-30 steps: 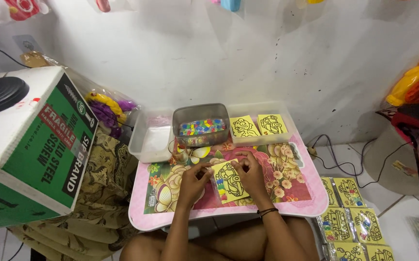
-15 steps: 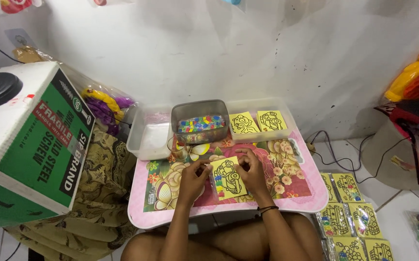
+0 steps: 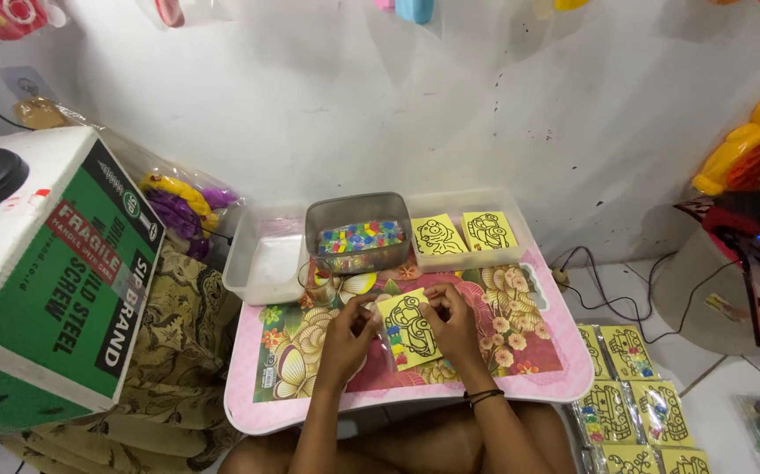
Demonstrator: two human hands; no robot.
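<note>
Yellow card [image 3: 411,327] is gripped at mid-desk [image 3: 529,373] by left hand [image 3: 347,338] and right hand [image 3: 452,320]; bare desk is seen rightward; card's left edge is partly hidden by fingers.

Green and white cardboard box [image 3: 55,272] at left, grey tub of coloured pieces [image 3: 358,233], clear plastic tray [image 3: 261,259], packaged yellow cards [image 3: 630,395] on floor, black cables [image 3: 613,285].

a small pink counter [image 3: 327,412] with a flower pattern carries a grey tub of coloured pieces [image 3: 358,233], a clear tray [image 3: 261,259] and a yellow picture card [image 3: 411,327].
</note>
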